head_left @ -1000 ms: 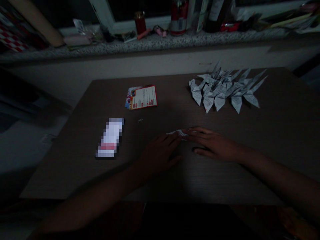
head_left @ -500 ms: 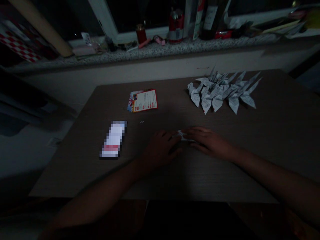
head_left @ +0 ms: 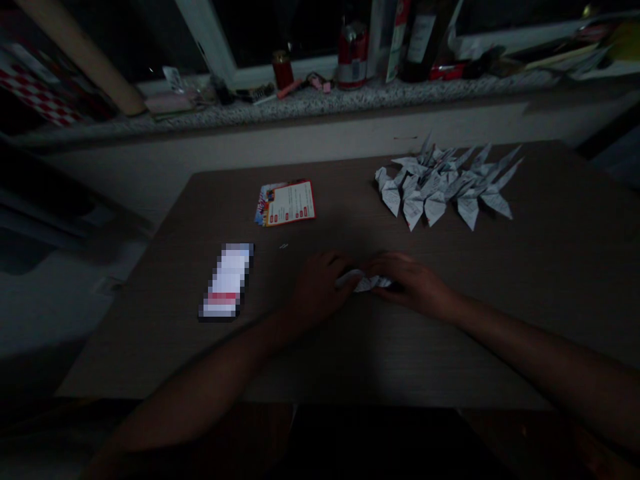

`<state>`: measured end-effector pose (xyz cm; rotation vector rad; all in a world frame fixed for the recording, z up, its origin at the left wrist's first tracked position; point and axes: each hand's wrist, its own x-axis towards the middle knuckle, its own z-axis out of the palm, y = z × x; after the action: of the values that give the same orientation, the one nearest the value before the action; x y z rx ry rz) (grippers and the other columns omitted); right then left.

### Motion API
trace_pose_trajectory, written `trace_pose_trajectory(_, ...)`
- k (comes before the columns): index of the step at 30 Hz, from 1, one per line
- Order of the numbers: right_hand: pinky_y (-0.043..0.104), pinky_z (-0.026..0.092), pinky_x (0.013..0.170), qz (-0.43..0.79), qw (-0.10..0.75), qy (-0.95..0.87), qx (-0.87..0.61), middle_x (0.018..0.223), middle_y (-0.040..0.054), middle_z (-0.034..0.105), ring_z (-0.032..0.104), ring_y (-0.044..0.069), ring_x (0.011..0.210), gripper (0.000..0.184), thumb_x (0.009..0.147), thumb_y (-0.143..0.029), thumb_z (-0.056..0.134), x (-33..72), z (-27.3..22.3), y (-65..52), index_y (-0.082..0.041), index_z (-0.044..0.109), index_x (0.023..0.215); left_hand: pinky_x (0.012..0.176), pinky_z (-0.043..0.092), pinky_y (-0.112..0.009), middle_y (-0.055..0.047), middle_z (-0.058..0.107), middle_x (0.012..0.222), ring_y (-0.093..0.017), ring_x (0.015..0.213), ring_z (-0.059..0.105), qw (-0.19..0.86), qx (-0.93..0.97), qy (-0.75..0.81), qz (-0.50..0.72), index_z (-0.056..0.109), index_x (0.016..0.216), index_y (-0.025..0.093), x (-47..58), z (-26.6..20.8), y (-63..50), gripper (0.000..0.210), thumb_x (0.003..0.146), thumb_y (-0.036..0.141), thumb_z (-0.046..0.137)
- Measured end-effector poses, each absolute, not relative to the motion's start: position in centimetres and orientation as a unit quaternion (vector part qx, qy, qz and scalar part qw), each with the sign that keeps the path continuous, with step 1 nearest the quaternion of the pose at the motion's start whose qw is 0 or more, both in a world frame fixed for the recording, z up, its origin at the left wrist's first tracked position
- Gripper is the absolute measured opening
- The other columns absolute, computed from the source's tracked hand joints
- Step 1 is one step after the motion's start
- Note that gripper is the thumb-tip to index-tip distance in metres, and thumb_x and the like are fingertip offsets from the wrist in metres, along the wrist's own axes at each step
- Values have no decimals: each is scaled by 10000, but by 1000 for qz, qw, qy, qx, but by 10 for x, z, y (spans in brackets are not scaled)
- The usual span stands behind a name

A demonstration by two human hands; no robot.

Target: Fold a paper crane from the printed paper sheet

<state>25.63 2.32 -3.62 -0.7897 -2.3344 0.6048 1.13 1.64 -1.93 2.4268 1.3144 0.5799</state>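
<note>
A small piece of folded white paper [head_left: 367, 283] is held between my two hands, close above or on the table. My left hand [head_left: 323, 283] grips its left end, the thumb along the near side and the fingers curled behind. On the other end my right hand [head_left: 407, 280] closes, with its fingers bent over the far side. My fingers cover much of the paper. Beyond my right hand stand several folded paper cranes [head_left: 440, 187], grouped together with their pointed tips up.
A lit phone [head_left: 227, 280] lies left of my left hand on the brown table [head_left: 300, 360]. Behind it rests a stack of printed cards [head_left: 290, 202]. The stone windowsill [head_left: 200, 117] holds a red can [head_left: 353, 57], a dark bottle [head_left: 420, 40] and a red jar [head_left: 283, 70].
The paper has come up from lying flatter under my outstretched fingers. Both hands have closed around its ends, and more of its creased near side shows.
</note>
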Motion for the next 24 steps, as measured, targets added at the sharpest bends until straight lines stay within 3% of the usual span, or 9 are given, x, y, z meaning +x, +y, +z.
trace_pose_trajectory(6,504,514,1064,227,301,-875,-304,1338,85,707,638,283,1270,329,978,-275,653,255,-30,20,-290,630,1306,927,500,-367,-60,687,1097,-220,1024,642,278,805,472,230,684,1123,182,10,-19,17,252,1009,391,600)
trace_pose_trajectory(11,554,491,1084,201,376,-813,-396,1413,133,631,589,330,1323,433,907,-326,747,259,-22,18,-265,595,1308,793,511,-318,-24,704,978,-190,884,659,392,736,486,263,649,1046,203,7,-12,16,193,1000,382,593)
trace_pose_trajectory(16,445,588,885,371,453,-663,-467,1138,99,710,706,254,978,421,853,-424,784,256,-23,20,-247,604,1190,786,525,-313,-29,690,952,-181,869,652,437,686,495,306,622,986,188,7,-8,17,180,952,363,648)
trace_pose_trajectory(20,389,577,808,489,388,-626,-467,920,54,722,698,216,844,309,859,-484,755,244,-20,20,-223,657,991,790,525,-310,-28,673,943,-176,865,644,454,670,493,320,612,955,184,8,-5,16,165,945,345,646)
trace_pose_trajectory(24,335,526,660,498,353,-628,-483,760,12,670,640,192,708,313,878,-523,719,232,-17,20,-218,656,901,769,518,-300,-24,663,922,-171,846,634,467,668,484,319,603,930,189,9,-6,14,176,943,358,652)
